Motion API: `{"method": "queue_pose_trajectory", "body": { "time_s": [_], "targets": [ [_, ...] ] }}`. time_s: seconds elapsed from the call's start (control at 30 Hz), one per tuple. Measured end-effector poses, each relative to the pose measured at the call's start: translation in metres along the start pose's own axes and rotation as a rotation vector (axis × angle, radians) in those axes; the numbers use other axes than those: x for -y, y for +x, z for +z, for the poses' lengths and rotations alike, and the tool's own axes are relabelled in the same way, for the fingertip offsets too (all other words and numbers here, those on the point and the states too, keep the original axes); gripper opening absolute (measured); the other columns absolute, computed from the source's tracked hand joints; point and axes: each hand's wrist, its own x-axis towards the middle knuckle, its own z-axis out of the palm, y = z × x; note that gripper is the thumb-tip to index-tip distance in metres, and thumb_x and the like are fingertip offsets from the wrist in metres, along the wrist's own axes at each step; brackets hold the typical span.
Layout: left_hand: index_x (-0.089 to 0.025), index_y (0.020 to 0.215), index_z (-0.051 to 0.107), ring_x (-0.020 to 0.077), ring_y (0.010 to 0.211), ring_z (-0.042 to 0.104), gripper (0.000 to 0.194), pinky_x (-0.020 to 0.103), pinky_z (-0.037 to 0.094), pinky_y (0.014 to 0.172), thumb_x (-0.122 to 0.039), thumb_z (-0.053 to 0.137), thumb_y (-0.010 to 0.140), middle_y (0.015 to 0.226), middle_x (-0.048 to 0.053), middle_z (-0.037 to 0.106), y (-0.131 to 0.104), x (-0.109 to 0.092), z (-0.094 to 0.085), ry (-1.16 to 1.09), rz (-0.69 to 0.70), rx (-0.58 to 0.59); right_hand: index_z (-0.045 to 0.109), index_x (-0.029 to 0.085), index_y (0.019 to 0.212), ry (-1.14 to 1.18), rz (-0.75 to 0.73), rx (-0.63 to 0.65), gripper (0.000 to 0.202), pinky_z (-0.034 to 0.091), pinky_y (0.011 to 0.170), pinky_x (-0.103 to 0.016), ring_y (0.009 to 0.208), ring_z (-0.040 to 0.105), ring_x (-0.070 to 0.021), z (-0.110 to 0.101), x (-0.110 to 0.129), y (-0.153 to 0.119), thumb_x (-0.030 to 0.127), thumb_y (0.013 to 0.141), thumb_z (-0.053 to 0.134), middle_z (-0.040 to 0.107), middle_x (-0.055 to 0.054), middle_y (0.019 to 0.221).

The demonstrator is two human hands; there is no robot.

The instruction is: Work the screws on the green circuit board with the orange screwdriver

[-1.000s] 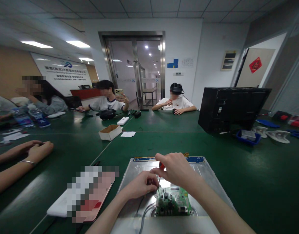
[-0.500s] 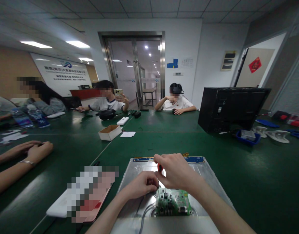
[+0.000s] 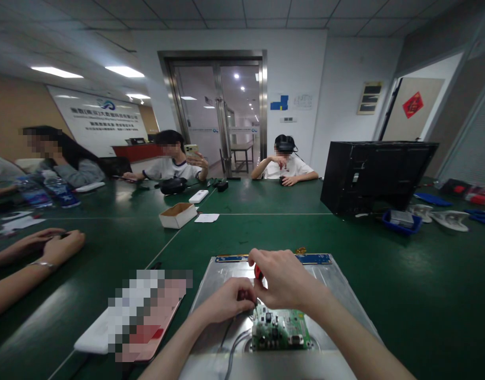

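Observation:
Over the back of a flat metal display panel (image 3: 341, 301), my right hand (image 3: 287, 277) grips the red handle of a screwdriver (image 3: 258, 272). The tool stands roughly upright, its lower end at the upper left corner of a green circuit board (image 3: 282, 330). My left hand (image 3: 232, 301) is closed in a pinch beside the screwdriver's lower end; what its fingertips hold is hidden. Grey cables (image 3: 235, 351) run from the board's left side. A narrow blue circuit strip (image 3: 317, 259) lies along the panel's far edge.
Two phones, one white (image 3: 94, 332) and one pink (image 3: 141, 343), lie left of the panel. Another person's hands (image 3: 62, 248) rest farther left. An open box (image 3: 178, 216) and a black monitor casing (image 3: 374, 177) stand beyond, with a blue tray (image 3: 402, 222) at right. Other people sit around the table.
Both hands stay in nearly the same place. The right hand's grip on the screwdriver has turned very slightly; the view has shifted a little.

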Motion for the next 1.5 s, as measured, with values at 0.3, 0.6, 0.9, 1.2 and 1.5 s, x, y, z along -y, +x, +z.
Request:
{"method": "queue_pose_trajectory", "body": {
  "time_s": [0.3, 0.6, 0.9, 1.2, 1.5],
  "targets": [
    [-0.016, 0.077, 0.064, 0.0157, 0.07, 0.056, 0.011, 0.025, 0.043, 0.066, -0.015, 0.058, 0.067, 0.075, -0.001, 0.063, -0.002, 0.0002, 0.0019, -0.017, 0.006, -0.002, 0.061, 0.021, 0.096, -0.103, 0.077, 0.031, 0.022, 0.031, 0.056, -0.029, 0.075, 0.072, -0.0244, 0.0017, -0.002, 0.0037, 0.043, 0.097, 0.058, 0.077, -0.004, 0.085],
    [-0.017, 0.069, 0.058, 0.0132, 0.064, 0.048, 0.005, 0.023, 0.037, 0.061, -0.015, 0.059, 0.065, 0.065, -0.005, 0.054, -0.0004, -0.0015, 0.0008, -0.005, 0.026, -0.008, 0.057, 0.02, 0.107, -0.001, -0.02, 0.02, 0.023, 0.024, 0.054, -0.029, 0.075, 0.07, -0.0219, 0.0008, -0.0006, 0.0, 0.023, 0.084, 0.06, 0.075, -0.004, 0.091],
    [-0.016, 0.074, 0.066, 0.0159, 0.07, 0.056, 0.012, 0.025, 0.043, 0.068, -0.014, 0.058, 0.065, 0.074, -0.001, 0.063, -0.0025, -0.0063, -0.0005, 0.013, 0.031, 0.001, 0.06, 0.021, 0.093, -0.069, 0.049, 0.019, 0.025, 0.023, 0.055, -0.029, 0.074, 0.07, -0.0216, 0.0018, -0.0046, 0.0024, 0.047, 0.095, 0.06, 0.076, -0.003, 0.085],
    [-0.016, 0.074, 0.064, 0.0149, 0.068, 0.054, 0.009, 0.023, 0.042, 0.063, -0.015, 0.06, 0.066, 0.07, -0.002, 0.061, -0.0006, 0.0006, 0.0003, 0.024, 0.004, -0.008, 0.058, 0.02, 0.105, -0.04, 0.046, 0.018, 0.016, 0.031, 0.057, -0.03, 0.076, 0.071, -0.0216, 0.0002, -0.0017, 0.0016, 0.024, 0.09, 0.056, 0.076, -0.005, 0.092],
    [-0.016, 0.077, 0.065, 0.0159, 0.071, 0.057, 0.012, 0.024, 0.045, 0.067, -0.012, 0.059, 0.068, 0.074, -0.001, 0.064, -0.0012, -0.0003, -0.0002, 0.02, 0.0, 0.004, 0.059, 0.021, 0.097, -0.08, 0.047, 0.025, 0.02, 0.028, 0.056, -0.029, 0.074, 0.07, -0.0222, -0.0002, -0.0022, 0.0008, 0.041, 0.095, 0.058, 0.076, -0.004, 0.085]
  ]
}}
